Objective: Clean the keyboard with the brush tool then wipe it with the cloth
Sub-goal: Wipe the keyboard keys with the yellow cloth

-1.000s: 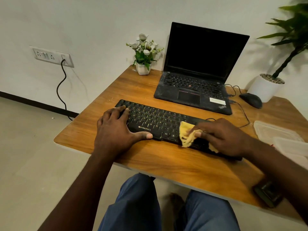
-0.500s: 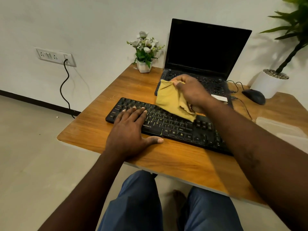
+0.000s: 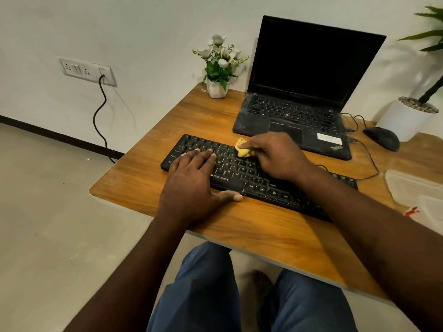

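Down has come the right hand (image 3: 275,156) since half a second ago, when it held the cloth (image 3: 243,150) hanging loose above the back of the keyboard (image 3: 220,179); now that yellow cloth is bunched small and pressed onto the upper-middle key rows, only a crumpled corner showing past the fingers; they curl round it in a tight pinch, I'd say to make a firm pad that works between the keys. The left hand (image 3: 191,180) lies as it did, fingers straight and flat on the left keys, thumb on the table (image 3: 251,226) at the front edge, holding nothing; to my eye it pins the board so the rubbing won't slide it. The keyboard lies slantwise on the wooden table, just in front of the open laptop (image 3: 299,104); the brush I cannot see, so I judge brushing finished and wiping under way, the right-hand keys beneath the forearm likely still wanting a pass.
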`<state>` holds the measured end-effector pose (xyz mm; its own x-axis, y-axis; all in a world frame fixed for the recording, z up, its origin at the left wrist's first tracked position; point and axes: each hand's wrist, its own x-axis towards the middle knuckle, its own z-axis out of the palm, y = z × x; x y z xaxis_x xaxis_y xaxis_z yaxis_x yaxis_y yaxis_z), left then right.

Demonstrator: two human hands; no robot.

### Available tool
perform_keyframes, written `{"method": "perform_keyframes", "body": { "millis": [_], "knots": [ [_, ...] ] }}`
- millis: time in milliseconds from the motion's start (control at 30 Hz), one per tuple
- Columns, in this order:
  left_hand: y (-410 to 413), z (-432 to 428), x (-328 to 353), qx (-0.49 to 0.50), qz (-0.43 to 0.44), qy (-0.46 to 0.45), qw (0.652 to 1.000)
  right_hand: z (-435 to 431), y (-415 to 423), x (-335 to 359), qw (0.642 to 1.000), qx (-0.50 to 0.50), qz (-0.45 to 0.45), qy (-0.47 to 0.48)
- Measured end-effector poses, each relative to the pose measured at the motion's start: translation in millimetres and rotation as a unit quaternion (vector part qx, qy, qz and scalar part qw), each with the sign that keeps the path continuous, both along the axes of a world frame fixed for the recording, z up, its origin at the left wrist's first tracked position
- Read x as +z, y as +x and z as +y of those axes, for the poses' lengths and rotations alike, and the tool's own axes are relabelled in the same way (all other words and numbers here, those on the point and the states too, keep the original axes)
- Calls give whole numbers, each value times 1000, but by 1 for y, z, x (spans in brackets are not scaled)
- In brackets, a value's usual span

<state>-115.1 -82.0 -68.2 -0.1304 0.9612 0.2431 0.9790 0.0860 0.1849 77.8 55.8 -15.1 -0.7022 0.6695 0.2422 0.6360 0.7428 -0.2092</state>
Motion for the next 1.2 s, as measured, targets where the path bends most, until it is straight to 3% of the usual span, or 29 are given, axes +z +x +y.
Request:
{"method": "perform_keyframes", "body": {
  "millis": [100, 267, 567, 700, 933, 1067, 1200],
  "knots": [
    [0, 0, -1, 4, 6, -1, 1000, -5, -38, 1, 999, 17, 36, -12],
    [-1, 1, -1, 16, 7, -6, 1000, -15, -74, -7, 998, 54, -6, 20],
    [-4, 1, -2, 17, -14, -8, 1000, -16, 50, 11, 992, 32, -115, 35],
    [-3, 1, -3, 15, -6, -7, 1000, -10, 84, 35, 979, 17, -204, 15],
    [-1, -1, -1, 0, 4, -2, 1000, -5, 3, 20, 998, -12, -47, -45],
    [-1, 0, 0, 15, 0, -19, 1000, -9, -11, 6, 998, -3, -65, -3],
    [-2, 0, 1, 16, -14, -16, 1000, -15, 55, 13, 993, -47, -106, -1]
  ]
}}
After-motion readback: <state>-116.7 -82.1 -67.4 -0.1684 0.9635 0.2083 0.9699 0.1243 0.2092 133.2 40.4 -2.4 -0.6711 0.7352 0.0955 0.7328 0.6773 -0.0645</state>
